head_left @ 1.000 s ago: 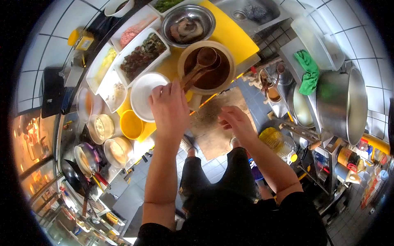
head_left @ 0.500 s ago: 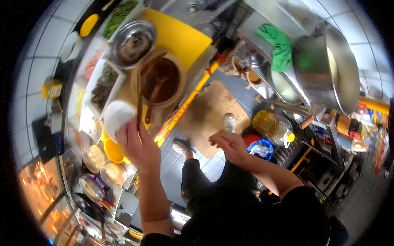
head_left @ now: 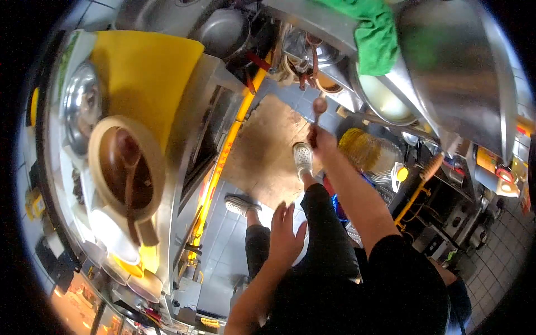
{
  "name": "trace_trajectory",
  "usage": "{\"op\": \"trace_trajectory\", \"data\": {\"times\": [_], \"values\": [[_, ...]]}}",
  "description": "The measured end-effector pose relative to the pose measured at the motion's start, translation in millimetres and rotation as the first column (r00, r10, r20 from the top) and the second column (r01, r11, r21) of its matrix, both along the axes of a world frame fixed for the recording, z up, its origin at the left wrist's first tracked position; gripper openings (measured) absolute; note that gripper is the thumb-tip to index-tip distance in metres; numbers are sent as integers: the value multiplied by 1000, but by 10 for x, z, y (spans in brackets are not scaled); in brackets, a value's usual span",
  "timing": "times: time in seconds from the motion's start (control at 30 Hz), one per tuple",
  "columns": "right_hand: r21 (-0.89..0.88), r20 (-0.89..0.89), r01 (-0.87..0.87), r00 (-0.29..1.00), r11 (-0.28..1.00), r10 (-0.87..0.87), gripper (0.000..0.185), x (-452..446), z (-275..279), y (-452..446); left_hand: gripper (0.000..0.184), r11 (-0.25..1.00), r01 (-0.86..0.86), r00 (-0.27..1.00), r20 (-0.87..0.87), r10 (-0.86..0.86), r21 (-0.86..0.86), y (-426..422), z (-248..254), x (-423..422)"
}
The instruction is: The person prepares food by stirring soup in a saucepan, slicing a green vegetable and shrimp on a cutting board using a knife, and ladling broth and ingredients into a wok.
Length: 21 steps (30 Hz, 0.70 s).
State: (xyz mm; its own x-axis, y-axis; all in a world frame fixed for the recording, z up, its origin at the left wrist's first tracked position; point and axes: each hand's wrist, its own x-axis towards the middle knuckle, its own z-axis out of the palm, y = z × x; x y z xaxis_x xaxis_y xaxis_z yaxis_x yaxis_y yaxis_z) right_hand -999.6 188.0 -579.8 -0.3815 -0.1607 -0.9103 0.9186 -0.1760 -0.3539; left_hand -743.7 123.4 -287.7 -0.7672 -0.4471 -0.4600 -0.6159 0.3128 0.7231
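My right hand [head_left: 324, 140] is closed around the handle of a small round-bowled brown spoon [head_left: 319, 106], held out over the floor mat with its bowl pointing away from me. Beyond the spoon hang brown-handled ladles [head_left: 315, 61] by a container of brown sauce [head_left: 328, 85]. My left hand [head_left: 287, 237] is raised in front of my legs, fingers apart and holding nothing. On the counter to the left stands a wooden pot [head_left: 100, 167] of dark brown contents with a wooden ladle [head_left: 129, 184] resting in it. A white bowl [head_left: 114, 234] sits just nearer to me.
A yellow cutting board [head_left: 151, 72] and a steel bowl [head_left: 81, 106] lie on the left counter, edged by a yellow pipe [head_left: 223, 162]. At right are a large steel pot [head_left: 452, 72], a green cloth [head_left: 375, 36], and an oil jug [head_left: 371, 156] near the floor.
My left hand has left the white bowl and drawn back before my body. My right hand has reached forward and now holds the spoon. The view has turned rightward.
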Motion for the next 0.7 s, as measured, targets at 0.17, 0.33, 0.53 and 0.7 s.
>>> {"op": "trace_trajectory", "data": {"times": [0.17, 0.33, 0.53, 0.7], "values": [[-217, -119, 251, 953, 944, -280, 12, -1115, -838, 24, 50, 999, 46, 984, 170, -48, 16, 362, -505, 831], [-84, -250, 54, 965, 995, -74, 18, -1272, -1005, 43, 46, 994, -90, 965, 251, 71, 67, 400, -493, 1057], [637, -196, -771, -137, 20, 971, 45, 64, 336, -214, 46, 973, -198, 972, 151, 179, 120, 412, -15, 1035], [580, -395, -360, -909, -731, 134, 61, 1497, 1820, 238, 37, 894, -432, 875, 295, 385, 115, 621, 683, 1860]]}}
